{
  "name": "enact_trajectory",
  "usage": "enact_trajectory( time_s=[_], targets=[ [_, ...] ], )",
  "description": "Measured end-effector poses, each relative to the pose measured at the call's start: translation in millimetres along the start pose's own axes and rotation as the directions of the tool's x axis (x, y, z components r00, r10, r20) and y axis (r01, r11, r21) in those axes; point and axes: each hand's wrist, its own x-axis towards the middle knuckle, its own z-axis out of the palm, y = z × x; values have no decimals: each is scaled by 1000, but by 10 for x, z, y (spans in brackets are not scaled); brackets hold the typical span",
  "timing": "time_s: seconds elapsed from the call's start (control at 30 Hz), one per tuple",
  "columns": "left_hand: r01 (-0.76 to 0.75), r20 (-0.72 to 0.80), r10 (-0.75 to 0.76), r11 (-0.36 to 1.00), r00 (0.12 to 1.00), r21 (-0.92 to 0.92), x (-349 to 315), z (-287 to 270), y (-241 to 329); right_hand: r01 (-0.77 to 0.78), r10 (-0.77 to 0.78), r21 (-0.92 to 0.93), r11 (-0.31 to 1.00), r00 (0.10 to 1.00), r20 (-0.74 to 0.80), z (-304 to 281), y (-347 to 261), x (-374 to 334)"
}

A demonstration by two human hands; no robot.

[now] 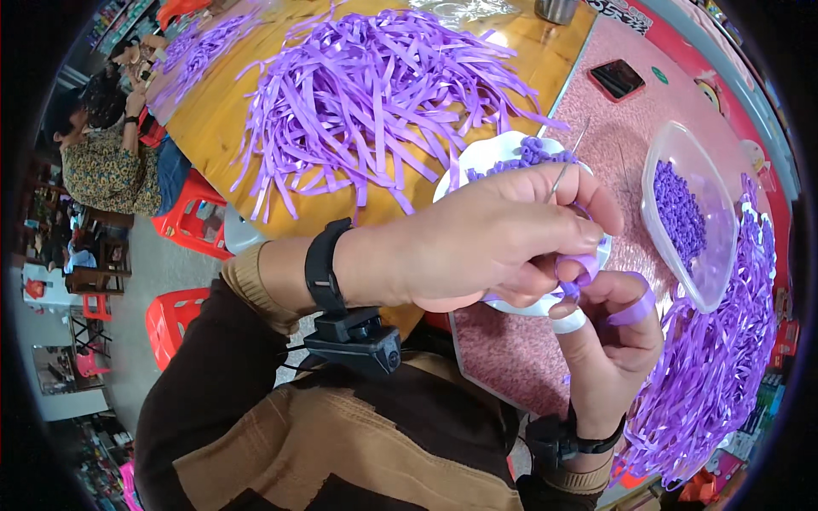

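My left hand reaches in from the left, its fingers closed on a purple ribbon. A thin metal needle sticks up from between these fingers. Just below, my right hand pinches the same ribbon near a small dark purple piece, perhaps a bead or knot. White tape wraps the right thumb, and a band of purple ribbon loops round a right finger. Behind my left hand, partly hidden, stands a white bowl with small purple beads.
A big heap of purple ribbons covers part of the wooden table. On the pink mat are a clear plastic tub of purple beads and a phone. More ribbons hang at right. People sit at far left near red stools.
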Motion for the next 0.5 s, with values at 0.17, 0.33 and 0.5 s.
enact_trajectory(
  time_s=[0.17, 0.33, 0.5],
  targets=[
    [-25, 6, 25, 1000, 1000, -13, 35, -46, -50, 68, -68, -66, 996, 998, -11, -2, 88, 36],
    [-455, 61, 549, 620, 833, 640, 149, -262, -137, 69, -72, -64, 996, 996, -45, 10, 76, 38],
    [-529, 392, 444, 244, 806, 813, -22, -201, 57, 56, -60, -67, 996, 996, -61, 0, 31, 44]
  ],
)
